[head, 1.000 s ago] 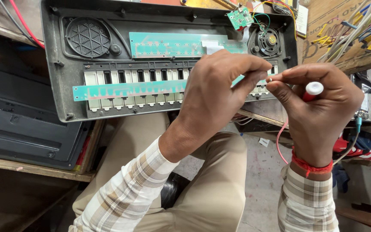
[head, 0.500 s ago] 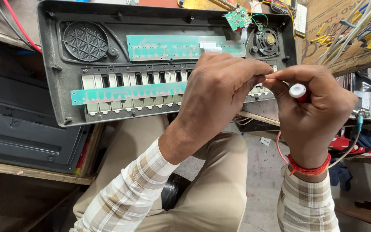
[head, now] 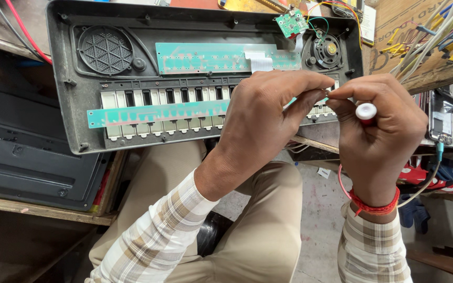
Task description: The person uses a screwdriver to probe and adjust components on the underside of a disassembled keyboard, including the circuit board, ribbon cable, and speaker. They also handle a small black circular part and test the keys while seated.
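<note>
Arching over the opened keyboard [head: 79,120], left hand [head: 268,120] pinches something unseen; right hand's [head: 378,131] grip wraps a white-capped tool [head: 366,111].

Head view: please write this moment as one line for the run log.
left hand: fingertips pinched at keyboard right end | right hand: holds red-white tool | green board: lies across keys

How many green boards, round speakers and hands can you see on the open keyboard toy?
Green boards: 3, long upper, long lower, small square
Round speakers: 2, grille, small one
Hands: 2, left hand, right hand
Total: 7
</note>
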The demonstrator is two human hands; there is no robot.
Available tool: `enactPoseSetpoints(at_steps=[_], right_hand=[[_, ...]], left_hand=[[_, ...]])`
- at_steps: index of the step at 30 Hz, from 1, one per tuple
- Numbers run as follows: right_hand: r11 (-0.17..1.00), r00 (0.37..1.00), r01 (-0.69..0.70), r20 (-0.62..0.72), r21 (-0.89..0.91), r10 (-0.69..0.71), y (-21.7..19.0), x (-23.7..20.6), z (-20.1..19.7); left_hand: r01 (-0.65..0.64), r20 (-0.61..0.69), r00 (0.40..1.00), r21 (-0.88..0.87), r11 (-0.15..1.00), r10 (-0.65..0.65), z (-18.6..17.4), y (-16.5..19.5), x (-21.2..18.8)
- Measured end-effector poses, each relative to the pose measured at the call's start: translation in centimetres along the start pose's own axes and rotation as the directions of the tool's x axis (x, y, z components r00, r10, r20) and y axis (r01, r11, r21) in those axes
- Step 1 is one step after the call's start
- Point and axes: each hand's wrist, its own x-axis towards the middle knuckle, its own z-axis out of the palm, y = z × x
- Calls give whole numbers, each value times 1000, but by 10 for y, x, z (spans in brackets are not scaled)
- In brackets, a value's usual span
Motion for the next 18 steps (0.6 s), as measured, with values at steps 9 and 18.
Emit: enactPoseSetpoints(at_steps=[9,18], right_hand=[[984,990,-136,-25,118,140,-6,2,4],[866,951,-295,34,405,308,5,0,1]], left_hand=[[-14,28,1000,-26,1000,15,-3,-2,2],[291,275,944,-440,850,-181,-12,-8,5]])
